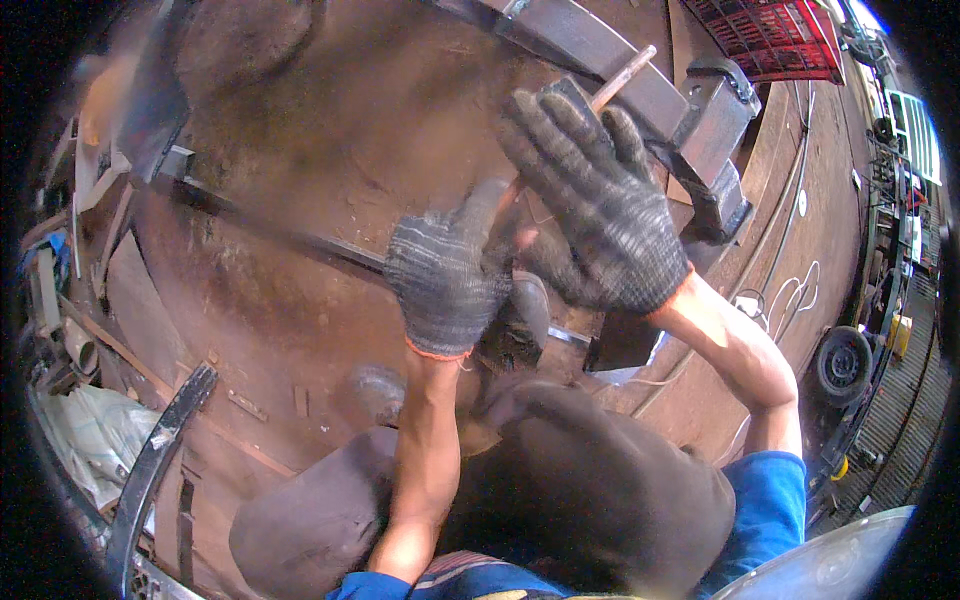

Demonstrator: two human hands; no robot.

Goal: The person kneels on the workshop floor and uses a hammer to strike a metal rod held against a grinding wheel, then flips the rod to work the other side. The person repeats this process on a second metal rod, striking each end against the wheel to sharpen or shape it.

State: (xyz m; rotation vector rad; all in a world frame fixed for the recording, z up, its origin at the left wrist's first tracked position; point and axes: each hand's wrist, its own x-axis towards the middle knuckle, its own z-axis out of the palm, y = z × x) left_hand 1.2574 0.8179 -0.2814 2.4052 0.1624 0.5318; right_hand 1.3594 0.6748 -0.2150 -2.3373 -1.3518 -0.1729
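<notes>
Both my hands wear grey-black knit gloves with orange cuffs. My left hand [445, 268] is closed at the middle, its thumb raised, around the lower end of a thin brownish rod [627, 76]; its fingertips are partly hidden. Slanting up to the right, the rod passes behind my right hand [600, 205]. That hand's fingers are stretched out over the rod, the back of the glove showing. Beyond its fingertips lies a dark rusty steel beam [570, 40], joined to a block-like steel piece [712, 130]. Below the hands, a shoe [528, 310] is partly covered.
A long thin steel bar [290, 235] crosses the rusty ground on the left. Scrap metal and a pale sack [95, 440] lie at the far left, near a curved black bar [160, 460]. At right are a red crate [770, 40], cables [790, 200] and a wheel [843, 366].
</notes>
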